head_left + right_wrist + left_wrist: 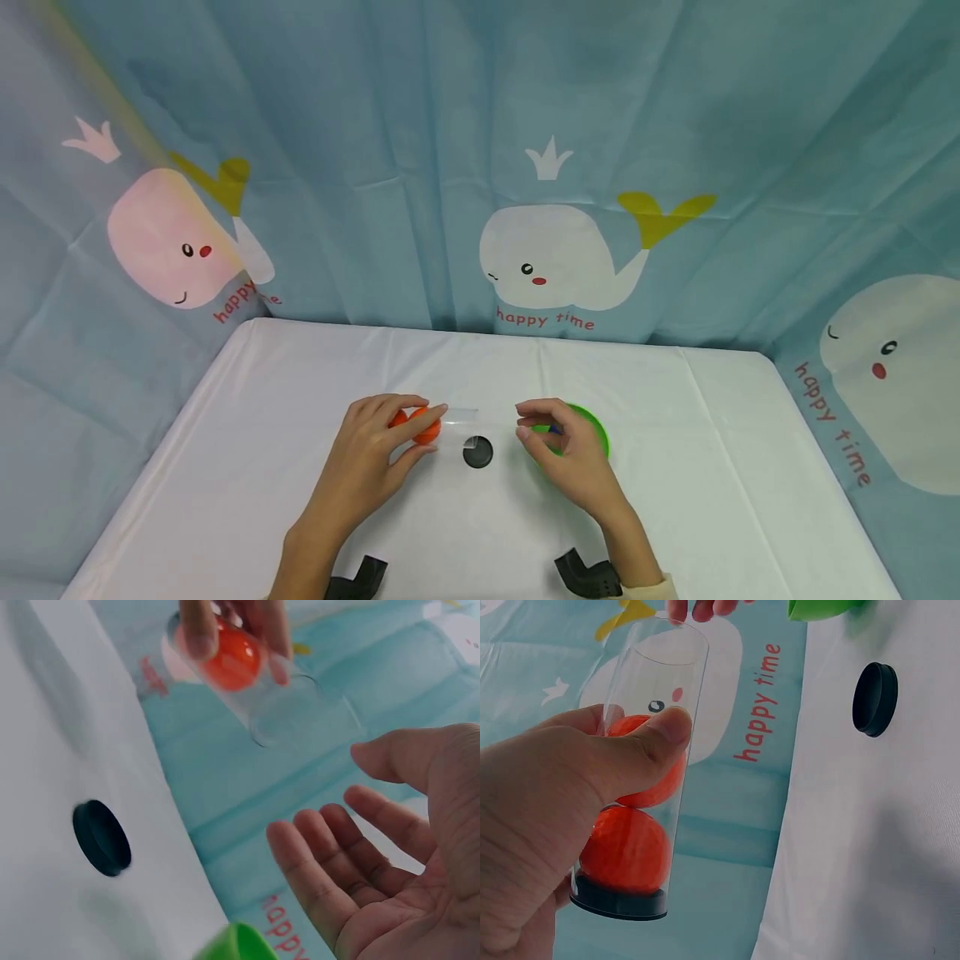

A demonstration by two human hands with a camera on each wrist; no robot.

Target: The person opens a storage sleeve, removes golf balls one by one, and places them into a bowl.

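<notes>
Head view: our left hand (367, 450) grips the tube (457, 419) above the table (697, 500), two balls (428, 431) inside. Our right hand (566, 450), fingers spread, partly covers the bowl (602, 433). Cap (477, 453) lies between our hands.

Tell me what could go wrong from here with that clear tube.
The clear tube has no cap on the end facing the right hand, so if the left hand dips that end, the orange balls might roll out.
The loose black cap lies on the table between the hands, so a stray brush could knock it away.
</notes>
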